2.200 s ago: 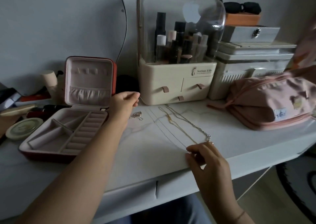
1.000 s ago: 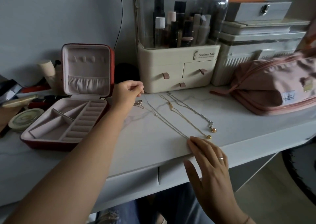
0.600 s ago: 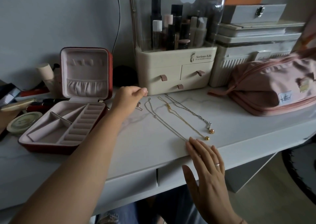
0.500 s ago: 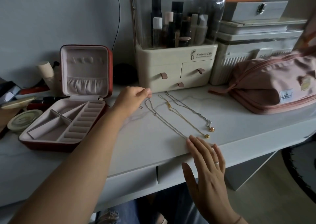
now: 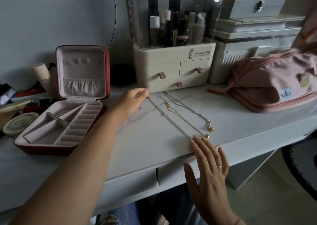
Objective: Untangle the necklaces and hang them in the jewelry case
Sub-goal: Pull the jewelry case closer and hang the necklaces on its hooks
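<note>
Three necklaces lie side by side in straight diagonal lines on the white marble tabletop: a silver chain [image 5: 169,120], a gold chain [image 5: 187,122] ending in a gold bead, and a silver chain [image 5: 188,108] with a copper bead. My left hand [image 5: 133,101] pinches the far end of the nearest silver chain. My right hand [image 5: 208,164] lies flat with fingers spread at the table's front edge, its fingertips on that chain's near end. The red jewelry case [image 5: 65,104] stands open at the left, its pink lid upright with hooks and a pocket.
A cream cosmetics organizer [image 5: 173,66] with drawers stands behind the necklaces. White storage boxes [image 5: 253,36] and a pink pouch [image 5: 271,82] fill the right. Tins, tubes and small items [image 5: 18,123] crowd the far left. A small clip [image 5: 139,108] lies by my left hand.
My left hand drew the far end of the silver chain out and laid it down straight. My right hand flattened over the near end at the table edge.
</note>
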Demonstrator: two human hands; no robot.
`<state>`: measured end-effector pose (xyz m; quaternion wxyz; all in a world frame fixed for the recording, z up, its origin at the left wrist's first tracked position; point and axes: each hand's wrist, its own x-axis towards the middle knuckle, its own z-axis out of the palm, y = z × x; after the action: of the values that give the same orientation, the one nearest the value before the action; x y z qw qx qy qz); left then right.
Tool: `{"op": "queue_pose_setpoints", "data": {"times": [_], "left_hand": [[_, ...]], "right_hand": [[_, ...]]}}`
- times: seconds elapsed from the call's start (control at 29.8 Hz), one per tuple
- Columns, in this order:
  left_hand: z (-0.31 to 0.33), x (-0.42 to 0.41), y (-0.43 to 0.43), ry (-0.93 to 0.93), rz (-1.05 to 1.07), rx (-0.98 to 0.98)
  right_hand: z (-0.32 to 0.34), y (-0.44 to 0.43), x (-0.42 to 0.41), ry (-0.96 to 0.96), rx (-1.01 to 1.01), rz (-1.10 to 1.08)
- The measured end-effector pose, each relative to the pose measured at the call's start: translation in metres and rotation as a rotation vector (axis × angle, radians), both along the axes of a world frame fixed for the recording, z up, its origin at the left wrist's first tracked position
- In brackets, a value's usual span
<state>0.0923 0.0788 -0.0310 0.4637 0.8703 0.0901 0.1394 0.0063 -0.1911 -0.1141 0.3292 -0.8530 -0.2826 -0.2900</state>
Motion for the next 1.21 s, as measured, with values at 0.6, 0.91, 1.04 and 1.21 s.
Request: {"op": "queue_pose_setpoints", "data": {"times": [0.6, 0.91, 1.04, 1.21], "left_hand": [[0.023, -0.025, 0.003, 0.215, 0.258, 0.399], [0.007, -0.042, -0.012, 0.07, 0.263, 0.414], [0.015, -0.058, -0.015, -0.051, 0.209, -0.078], [0.036, -0.079, -0.021, -0.134, 0.104, -0.317]], "right_hand": [[0.072, 0.034, 0.013, 0.102, 0.155, 0.282], [0.099, 0.1, 0.076, 0.521, 0.078, 0.348], [0.099, 0.112, 0.09, 0.55, 0.054, 0.378], [0.096, 0.12, 0.093, 0.557, 0.014, 0.488]]}}
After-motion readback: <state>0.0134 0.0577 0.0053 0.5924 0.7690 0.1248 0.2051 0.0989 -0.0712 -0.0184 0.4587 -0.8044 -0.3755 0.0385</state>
